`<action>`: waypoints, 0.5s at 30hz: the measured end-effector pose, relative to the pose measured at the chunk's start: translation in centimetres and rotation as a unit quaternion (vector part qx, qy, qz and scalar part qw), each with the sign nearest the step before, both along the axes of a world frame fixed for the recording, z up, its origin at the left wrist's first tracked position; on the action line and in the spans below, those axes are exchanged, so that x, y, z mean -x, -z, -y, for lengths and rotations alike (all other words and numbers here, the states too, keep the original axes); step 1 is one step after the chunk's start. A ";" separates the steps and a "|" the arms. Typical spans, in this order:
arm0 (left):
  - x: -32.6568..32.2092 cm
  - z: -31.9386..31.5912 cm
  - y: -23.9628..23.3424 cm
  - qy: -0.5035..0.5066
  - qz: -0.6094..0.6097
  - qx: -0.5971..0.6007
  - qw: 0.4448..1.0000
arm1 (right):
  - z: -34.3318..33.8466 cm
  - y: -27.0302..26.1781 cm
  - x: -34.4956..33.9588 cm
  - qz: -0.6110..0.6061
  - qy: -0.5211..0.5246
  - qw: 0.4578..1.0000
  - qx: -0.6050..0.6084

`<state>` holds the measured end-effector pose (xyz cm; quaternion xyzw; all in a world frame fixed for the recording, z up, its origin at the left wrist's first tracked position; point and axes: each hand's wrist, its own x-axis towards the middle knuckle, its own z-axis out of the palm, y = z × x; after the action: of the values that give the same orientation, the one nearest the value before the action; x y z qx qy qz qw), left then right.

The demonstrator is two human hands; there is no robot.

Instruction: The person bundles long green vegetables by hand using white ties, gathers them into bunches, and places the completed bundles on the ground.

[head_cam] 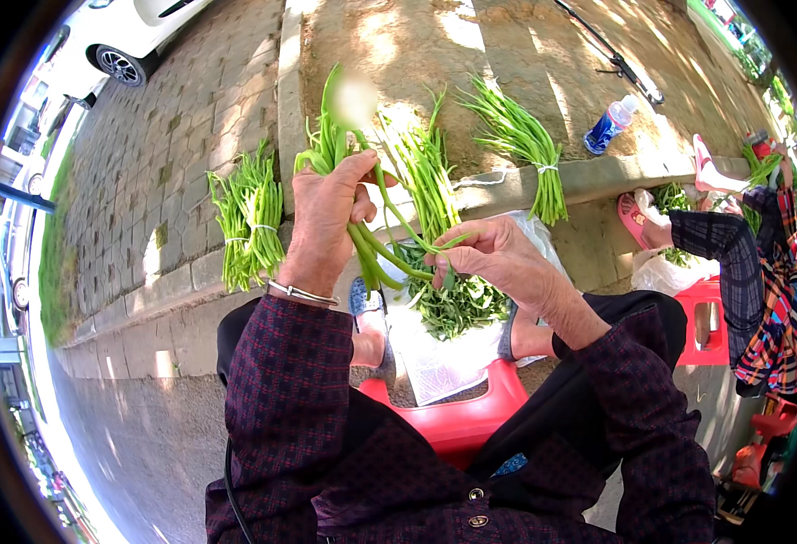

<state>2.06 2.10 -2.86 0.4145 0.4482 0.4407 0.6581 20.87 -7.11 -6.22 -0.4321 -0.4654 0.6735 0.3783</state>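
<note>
My left hand (330, 221), with a metal bangle at the wrist, grips several thick green vegetable stems (371, 251). Their upper ends rise above the fist, partly behind a blurred spot. My right hand (507, 255) pinches the end of a thin stem with a small leaf, thumb against forefinger. Below both hands, a heap of stripped green leaves (463, 309) lies on a white plastic sheet (432, 370) between my feet. Beyond them, loose green stems (429, 173) lean over the kerb. Tied stem bundles rest at left (252, 221) and at right (534, 153).
I sit over a red plastic stool (453, 421). A concrete kerb (596, 178) crosses ahead, with a blue-labelled bottle (606, 128) and a black pole (626, 71) behind it. At right, another person sits beside leaves and a red stool (703, 326). A white car (147, 27) stands far left.
</note>
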 end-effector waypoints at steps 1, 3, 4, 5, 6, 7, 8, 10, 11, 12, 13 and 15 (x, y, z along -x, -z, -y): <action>0.0 0.0 0.0 0.003 0.001 -0.002 1.000 | 0.0 -0.1 0.1 -0.011 0.003 1.000 -0.002; -0.1 0.1 0.2 0.007 0.001 -0.004 1.000 | 0.1 -0.2 0.2 -0.015 0.015 1.000 0.000; -0.2 0.1 0.3 0.008 -0.001 -0.004 1.000 | 0.1 -0.2 0.3 -0.008 0.025 1.000 0.004; -0.2 0.1 0.3 0.010 -0.002 -0.003 1.000 | 0.2 -0.3 0.4 -0.002 0.034 0.999 0.008; -0.3 0.2 0.3 0.011 -0.003 -0.007 1.000 | 0.2 -0.3 0.5 -0.005 0.036 0.999 0.010; -0.3 0.3 0.2 0.013 -0.004 -0.011 1.000 | 0.2 -0.4 0.5 -0.009 0.037 0.999 0.013; -0.4 0.4 0.2 0.014 -0.005 -0.015 1.000 | 0.3 -0.4 0.6 -0.013 0.039 0.999 0.015; -0.6 0.5 0.3 0.002 0.004 -0.019 1.000 | 0.1 -0.4 0.6 0.019 0.025 0.999 0.017; -0.6 0.6 0.3 -0.004 0.009 -0.021 1.000 | 0.0 -0.3 0.6 0.035 0.017 0.999 0.017; -0.8 0.6 0.4 -0.025 0.006 -0.031 0.999 | -0.1 -0.3 0.5 0.053 -0.020 0.998 0.015; -0.9 0.6 0.4 -0.047 0.002 -0.041 0.998 | -0.2 -0.3 0.4 0.070 -0.058 0.996 0.013; -0.8 0.2 0.4 -0.072 0.018 -0.057 0.996 | 0.1 -0.3 0.5 0.108 -0.105 0.989 0.009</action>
<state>2.85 1.86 -3.26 0.4099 0.4396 0.5188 0.6079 20.35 -7.18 -5.97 -0.4543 -0.5404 0.6630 0.2489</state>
